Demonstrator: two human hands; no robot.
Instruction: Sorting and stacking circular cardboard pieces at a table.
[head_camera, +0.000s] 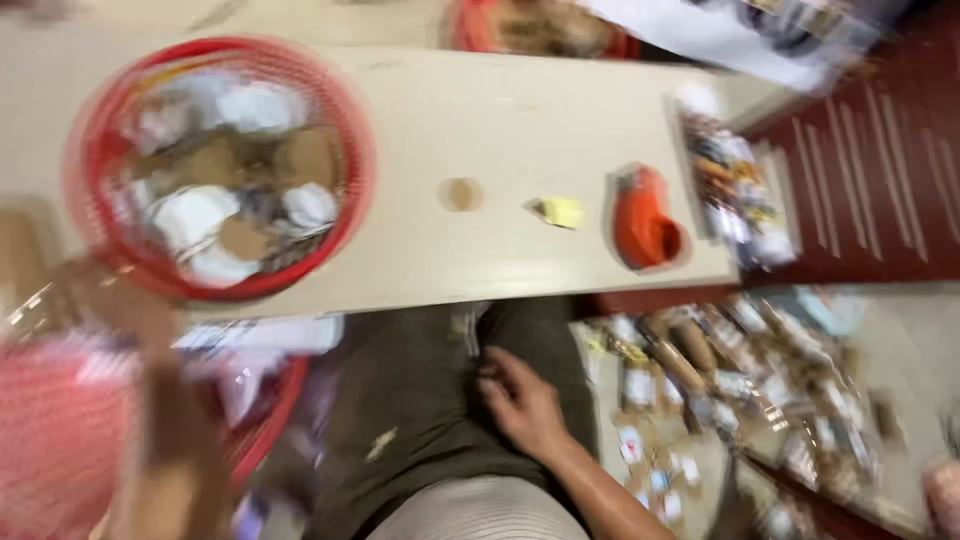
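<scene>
Beige tabletop (530, 130) bare between red basket (215, 165) and orange dispenser (645, 220); hands' (520, 400) grip unclear.

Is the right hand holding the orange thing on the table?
No. The right hand rests on the person's lap, while the orange thing lies apart on the table.

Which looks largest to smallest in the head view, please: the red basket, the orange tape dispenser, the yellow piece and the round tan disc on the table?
1. red basket
2. orange tape dispenser
3. yellow piece and round tan disc: alike, too blurred to rank.
</scene>
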